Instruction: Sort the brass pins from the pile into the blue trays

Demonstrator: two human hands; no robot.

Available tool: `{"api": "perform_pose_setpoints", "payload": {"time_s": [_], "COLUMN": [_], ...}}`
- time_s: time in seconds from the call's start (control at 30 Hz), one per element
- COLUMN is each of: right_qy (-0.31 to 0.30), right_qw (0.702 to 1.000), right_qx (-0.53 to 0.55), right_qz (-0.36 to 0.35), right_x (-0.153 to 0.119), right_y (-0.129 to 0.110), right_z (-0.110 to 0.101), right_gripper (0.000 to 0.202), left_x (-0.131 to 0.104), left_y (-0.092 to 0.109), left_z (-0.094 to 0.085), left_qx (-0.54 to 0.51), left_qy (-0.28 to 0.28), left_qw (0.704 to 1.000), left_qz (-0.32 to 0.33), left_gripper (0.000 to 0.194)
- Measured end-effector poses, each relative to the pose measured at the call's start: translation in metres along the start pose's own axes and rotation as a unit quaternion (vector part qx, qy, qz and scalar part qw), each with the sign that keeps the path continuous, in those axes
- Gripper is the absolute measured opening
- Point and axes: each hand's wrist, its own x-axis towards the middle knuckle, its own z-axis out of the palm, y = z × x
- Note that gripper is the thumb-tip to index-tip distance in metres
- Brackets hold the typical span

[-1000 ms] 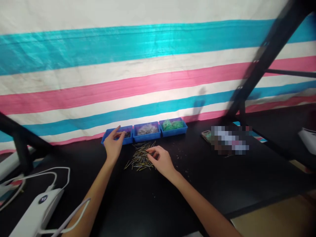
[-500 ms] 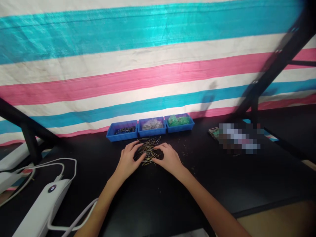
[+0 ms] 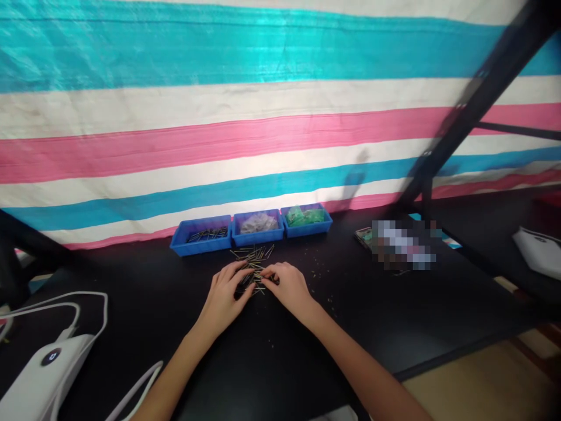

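A loose pile of thin metal rods (image 3: 252, 255), dark and brass-coloured, lies on the black table; their exact kind is too small to tell. My left hand (image 3: 225, 292) curves around the pile's left side, thumb and fingers apart, with fingertips among the rods. From the right, my right hand (image 3: 290, 290) reaches into the pile, its thumb and fingertips drawn close together on some rods. Just behind stand three blue bins: the left bin (image 3: 179, 245) holds more such rods, the middle bin (image 3: 256, 238) clear plastic bags, the right bin (image 3: 309, 230) green plastic bags.
A white device (image 3: 48, 374) with cables lies at the left front. On the right are a phone (image 3: 363, 237) and a blurred-out item (image 3: 403, 245). Small crumbs are scattered right of my hands. Black frame bars (image 3: 460, 111) and a striped sheet (image 3: 263, 134) stand behind.
My right thumb and fingers have drawn closer together at the pile. Both hands have come nearer each other. The camera view has turned slightly right.
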Motion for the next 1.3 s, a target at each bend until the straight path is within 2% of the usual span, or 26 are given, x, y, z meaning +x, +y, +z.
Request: {"api": "perform_pose_setpoints", "payload": {"time_s": [0.2, 0.37, 0.57, 0.77, 1.0, 1.2, 1.3], "right_qy": [0.03, 0.052, 0.047, 0.022, -0.011, -0.03, -0.023], "right_qw": [0.999, 0.994, 0.96, 0.931, 0.923, 0.925, 0.932], "right_qx": [0.01, 0.095, 0.273, 0.358, 0.381, 0.375, 0.361], "right_qz": [0.003, 0.029, 0.049, 0.062, 0.057, 0.052, 0.039], "right_x": [0.002, 0.004, 0.006, 0.004, 0.001, 0.002, 0.003], "right_y": [-0.001, -0.005, -0.01, -0.019, -0.022, -0.019, -0.022], "right_z": [-0.007, -0.011, -0.006, -0.006, -0.007, -0.004, -0.008], "right_gripper": [0.01, 0.015, 0.025, 0.028, 0.029, 0.033, 0.033], "left_x": [0.003, 0.005, 0.007, 0.008, 0.004, 0.004, 0.005], "left_y": [-0.007, -0.013, -0.006, 0.008, 0.007, 0.008, 0.007], "left_z": [-0.002, -0.003, -0.003, -0.006, -0.003, 0.001, 0.0], "left_qx": [0.008, -0.018, -0.124, -0.278, -0.335, -0.385, -0.373], "left_qy": [0.006, 0.046, 0.076, 0.084, 0.082, 0.077, 0.087], "left_qw": [1.0, 0.999, 0.989, 0.951, 0.925, 0.905, 0.91], "left_qz": [-0.009, -0.01, -0.03, -0.102, -0.162, -0.162, -0.161], "left_gripper": [0.028, 0.027, 0.02, 0.021, 0.018, 0.021, 0.02]}}
